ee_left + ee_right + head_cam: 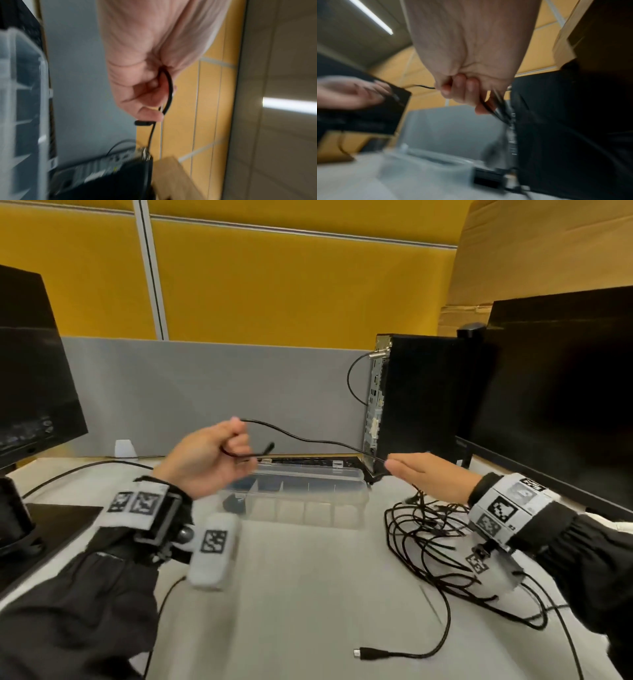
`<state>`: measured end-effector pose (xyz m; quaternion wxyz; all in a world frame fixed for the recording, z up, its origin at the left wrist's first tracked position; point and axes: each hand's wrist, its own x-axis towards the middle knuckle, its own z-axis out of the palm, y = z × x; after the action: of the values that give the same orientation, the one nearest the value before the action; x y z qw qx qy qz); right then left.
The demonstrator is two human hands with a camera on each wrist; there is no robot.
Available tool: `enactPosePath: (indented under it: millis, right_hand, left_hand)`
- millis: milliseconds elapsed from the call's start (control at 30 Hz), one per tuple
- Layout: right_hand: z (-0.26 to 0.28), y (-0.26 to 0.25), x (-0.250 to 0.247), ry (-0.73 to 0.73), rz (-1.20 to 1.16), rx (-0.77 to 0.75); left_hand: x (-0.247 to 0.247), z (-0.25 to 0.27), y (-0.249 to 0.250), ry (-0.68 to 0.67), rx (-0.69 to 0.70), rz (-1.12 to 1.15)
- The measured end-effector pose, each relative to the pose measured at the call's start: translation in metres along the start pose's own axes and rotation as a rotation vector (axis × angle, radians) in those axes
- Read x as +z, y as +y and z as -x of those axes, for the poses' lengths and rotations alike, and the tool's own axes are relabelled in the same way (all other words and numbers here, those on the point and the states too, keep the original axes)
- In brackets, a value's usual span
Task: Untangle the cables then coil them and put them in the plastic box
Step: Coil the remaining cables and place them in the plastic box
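Note:
A thin black cable (pixel 308 439) stretches in the air between my two hands, above the clear plastic box (pixel 342 510). My left hand (pixel 205 457) grips one end of it in curled fingers; the plug (pixel 269 447) sticks out to the right, and the left wrist view shows the cable (pixel 169 92) looping past my fingers. My right hand (pixel 424 474) holds the same cable plus further strands (pixel 494 104) in curled fingers (pixel 467 93). Under the right wrist a tangled heap of black cables (pixel 435 546) lies on the desk, one plug (pixel 368 653) trailing toward the front.
The box is partitioned and holds a dark item (pixel 234 503) at its left end. A black computer tower (pixel 418 398) stands behind it, a monitor (pixel 561 392) at right and another monitor (pixel 30 371) at left. A grey partition (pixel 205 392) backs the white desk (pixel 301 594).

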<state>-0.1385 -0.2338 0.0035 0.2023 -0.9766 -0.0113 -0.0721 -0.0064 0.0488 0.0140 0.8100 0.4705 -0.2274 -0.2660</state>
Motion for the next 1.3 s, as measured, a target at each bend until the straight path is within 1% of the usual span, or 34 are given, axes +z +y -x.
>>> enactPosePath:
  millis: [133, 200, 267, 300, 367, 433, 467, 533, 600, 633, 700, 767, 833, 867, 900, 933, 967, 1033, 1067, 1100, 1167, 1300]
  right_hand:
    - [-0.006, 0.023, -0.003, -0.016, 0.092, 0.122]
    - [-0.006, 0.032, -0.006, -0.01, 0.237, 0.181]
    - [-0.004, 0.045, -0.011, 0.007, 0.314, 0.291]
    - [-0.002, 0.052, -0.013, 0.008, 0.35, 0.356]
    - [-0.001, 0.065, -0.014, 0.005, 0.426, 0.428]
    - [-0.005, 0.067, -0.011, 0.097, 0.428, 0.401]
    - [-0.009, 0.061, -0.01, 0.171, 0.411, 0.359]
    - [-0.016, 0.039, -0.01, 0.285, 0.383, 0.249]
    - [-0.022, 0.009, -0.009, 0.309, 0.371, 0.139]
    - [-0.024, -0.005, -0.008, 0.298, 0.396, 0.09]
    - [-0.026, -0.03, -0.004, 0.287, 0.487, -0.009]
    - [-0.024, -0.049, -0.002, 0.317, 0.558, -0.105]
    - [-0.019, -0.06, -0.002, 0.349, 0.56, -0.152]
    - [-0.016, -0.062, -0.004, 0.358, 0.543, -0.157]
    - [-0.014, -0.059, -0.005, 0.347, 0.524, -0.149]
    - [-0.013, -0.055, -0.006, 0.312, 0.504, -0.133]
    - [-0.012, -0.046, -0.007, 0.254, 0.495, -0.095]
    - [-0.009, -0.021, -0.009, 0.083, 0.466, 0.051]
    - [-0.007, -0.006, -0.01, 0.0, 0.411, 0.13]
    - [-0.003, 0.01, -0.011, -0.047, 0.335, 0.192]
    - [0.003, 0.039, -0.014, -0.045, 0.244, 0.304]
    - [0.008, 0.076, -0.017, -0.005, 0.309, 0.487]
  left_hand:
    - [-0.034, 0.001, 0.026, 0.179, 0.201, 0.035]
    - [-0.052, 0.005, 0.041, 0.29, 0.312, 0.152]
    - [-0.073, 0.012, 0.055, 0.417, 0.372, 0.287]
    - [-0.082, 0.016, 0.06, 0.478, 0.392, 0.306]
    - [-0.092, 0.019, 0.062, 0.592, 0.43, 0.239]
    - [-0.082, 0.018, 0.055, 0.648, 0.476, 0.085]
    - [-0.072, 0.016, 0.05, 0.63, 0.495, -0.011]
    - [-0.041, 0.009, 0.034, 0.542, 0.496, -0.277]
    - [-0.002, 0.003, 0.015, 0.416, 0.49, -0.572]
    - [0.017, 0.0, 0.006, 0.337, 0.478, -0.654]
    - [0.051, -0.003, -0.013, 0.176, 0.415, -0.791]
    - [0.074, -0.005, -0.025, 0.023, 0.32, -0.925]
    - [0.083, -0.004, -0.03, -0.112, 0.239, -0.964]
    - [0.083, -0.003, -0.03, -0.163, 0.223, -0.966]
    - [0.08, -0.002, -0.029, -0.18, 0.232, -0.981]
    - [0.075, -0.002, -0.027, -0.153, 0.262, -1.0]
    - [0.068, -0.001, -0.023, -0.086, 0.299, -1.004]
    - [0.046, -0.002, -0.013, 0.097, 0.363, -0.902]
    - [0.034, -0.003, -0.006, 0.179, 0.384, -0.834]
    - [0.021, -0.003, 0.0, 0.239, 0.392, -0.793]
    - [0.0, -0.001, 0.004, 0.292, 0.379, -0.774]
    - [-0.016, 0.005, -0.009, 0.311, 0.286, -0.817]
